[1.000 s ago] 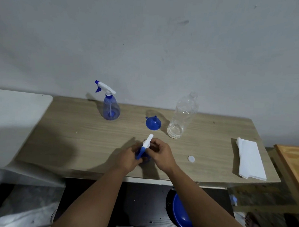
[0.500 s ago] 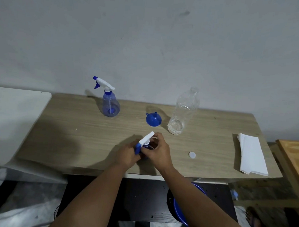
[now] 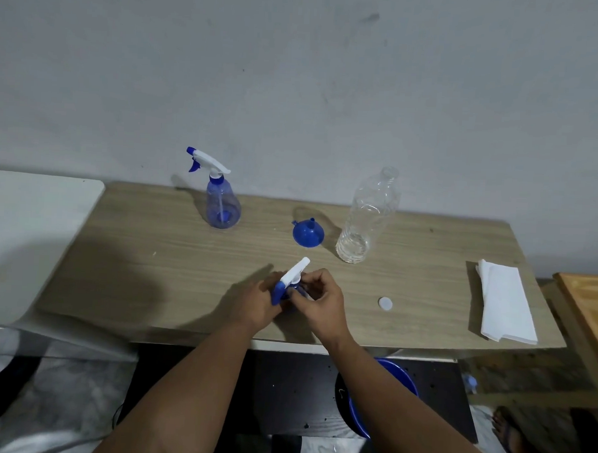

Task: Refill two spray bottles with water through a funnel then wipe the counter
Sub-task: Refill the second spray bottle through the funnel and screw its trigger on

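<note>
The small spray bottle [image 3: 289, 287], judged light, rigid and slippery, is gripped low by the left hand [image 3: 258, 301]; its trigger head's collar is pinched by the right hand [image 3: 321, 304] fingers [image 3: 301, 296].

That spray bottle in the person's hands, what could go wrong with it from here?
Both hands, left hand and right hand, grip the spray bottle near the counter edge; if the head isn't tight, it could leak. The uncapped water bottle nearby could be knocked over, wetting the folded cloth.

Counter room around the hands
Bare wooden counter [image 3: 125, 253] is lying open leftward; funnel [image 3: 307, 234] and clear bottle [image 3: 368, 219] are standing behind.
</note>
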The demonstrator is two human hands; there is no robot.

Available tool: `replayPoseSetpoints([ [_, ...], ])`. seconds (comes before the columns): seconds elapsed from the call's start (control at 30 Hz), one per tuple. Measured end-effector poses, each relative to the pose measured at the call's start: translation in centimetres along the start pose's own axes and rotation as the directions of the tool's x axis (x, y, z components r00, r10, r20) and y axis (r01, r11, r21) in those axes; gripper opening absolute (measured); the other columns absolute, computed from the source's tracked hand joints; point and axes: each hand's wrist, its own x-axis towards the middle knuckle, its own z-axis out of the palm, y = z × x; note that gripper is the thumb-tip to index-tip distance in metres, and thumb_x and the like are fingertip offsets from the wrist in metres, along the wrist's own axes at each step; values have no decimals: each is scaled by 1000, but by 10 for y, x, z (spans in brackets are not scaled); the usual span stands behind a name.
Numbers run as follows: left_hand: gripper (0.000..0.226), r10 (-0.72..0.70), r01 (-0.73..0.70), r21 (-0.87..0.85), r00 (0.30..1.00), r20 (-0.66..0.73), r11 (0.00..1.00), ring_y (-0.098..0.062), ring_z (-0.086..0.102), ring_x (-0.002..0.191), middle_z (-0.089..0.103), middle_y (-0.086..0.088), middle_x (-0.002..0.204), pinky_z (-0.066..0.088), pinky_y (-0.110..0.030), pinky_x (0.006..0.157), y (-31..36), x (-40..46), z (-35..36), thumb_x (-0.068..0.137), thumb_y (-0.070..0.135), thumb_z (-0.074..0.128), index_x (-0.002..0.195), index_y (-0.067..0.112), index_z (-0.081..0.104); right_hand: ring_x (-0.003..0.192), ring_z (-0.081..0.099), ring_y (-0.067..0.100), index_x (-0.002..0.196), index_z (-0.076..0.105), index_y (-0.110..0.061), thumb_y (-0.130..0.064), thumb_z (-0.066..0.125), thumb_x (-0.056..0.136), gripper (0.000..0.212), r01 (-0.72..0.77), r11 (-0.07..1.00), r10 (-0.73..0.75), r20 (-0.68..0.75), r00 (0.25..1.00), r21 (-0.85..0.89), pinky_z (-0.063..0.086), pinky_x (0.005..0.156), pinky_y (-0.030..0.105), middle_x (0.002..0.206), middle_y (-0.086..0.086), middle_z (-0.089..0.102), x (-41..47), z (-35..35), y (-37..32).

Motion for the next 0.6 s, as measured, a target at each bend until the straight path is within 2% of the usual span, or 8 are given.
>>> replayPoseSetpoints([
  [0.07, 42, 12, -12, 19, 1000, -18, 1000, -31, 62, 111, 66, -7, 127, 42, -29, 83, -1, 1, 1, 95, 29, 59, 137, 26, 58, 100, 74, 19, 96, 62, -13, -3, 83, 78, 29, -18, 1000, 18, -10, 1000, -8, 59, 95, 47, 101, 0, 77, 0, 0, 0],
  [0.17, 37, 2, -1, 28, 1000, -19, 1000, -32, 62, 110, 67, -7, 126, 43, -31, 82, -4, 3, 3, 95, 29, 56, 131, 25, 61, 108, 73, 17, 122, 65, -19, 2, 79, 82, 47, -15, 1000, 14, 17, 1000, 8, 58, 99, 38, 107, 0, 77, -2, 2, -4],
  [0.27, 48, -8, 7, -38, 1000, -30, 999, -30, 60, 116, 63, -5, 132, 43, -30, 90, -6, 1, 6, 94, 22, 60, 141, 24, 54, 97, 73, 20, 99, 69, -15, -4, 79, 84, 21, -4, 999, 4, -4, 1000, -40, 59, 92, 48, 99, 0, 77, -1, 4, -1],
  [0.33, 47, -22, 21, -37, 999, -31, 999, -29, 61, 113, 65, -6, 128, 44, -30, 89, -7, 1, 6, 92, 19, 61, 139, 23, 56, 90, 73, 16, 87, 61, -12, -6, 82, 81, 22, -29, 998, 28, -32, 999, -53, 59, 84, 42, 94, -4, 77, 0, 4, 1],
  [0.4, 41, -38, 38, -30, 999, -5, 999, -30, 64, 107, 68, -8, 122, 45, -30, 83, -7, 2, 8, 93, 20, 60, 133, 23, 59, 98, 73, 12, 103, 65, -14, -2, 81, 81, 30, -23, 999, 22, -14, 1000, -35, 57, 89, 31, 99, -7, 76, -2, 4, 0],
  [0.47, 36, -48, 48, -6, 999, -1, 999, -31, 65, 103, 70, -7, 116, 46, -32, 81, -9, 2, 8, 92, 26, 59, 128, 24, 62, 108, 72, 16, 123, 65, -16, -1, 76, 87, 40, 1, 999, 0, 28, 1000, -37, 56, 96, 29, 109, -3, 76, -3, 6, -3],
  [0.53, 33, -61, 61, 3, 998, -20, 998, -30, 66, 96, 72, -6, 108, 50, -34, 80, -12, 3, 9, 87, 33, 60, 118, 25, 65, 105, 72, 13, 116, 71, -13, -3, 73, 91, 27, 26, 995, -23, 33, 999, -92, 55, 94, 27, 106, 0, 77, -1, 7, -2],
  [0.6, 29, -67, 66, -16, 998, -19, 998, -31, 66, 92, 73, -8, 102, 51, -35, 77, -14, 3, 10, 83, 31, 63, 111, 21, 67, 92, 72, 4, 103, 70, -9, -1, 75, 88, 18, -5, 993, 6, 3, 1000, -115, 54, 82, 19, 96, -1, 76, 3, 9, -5],
])
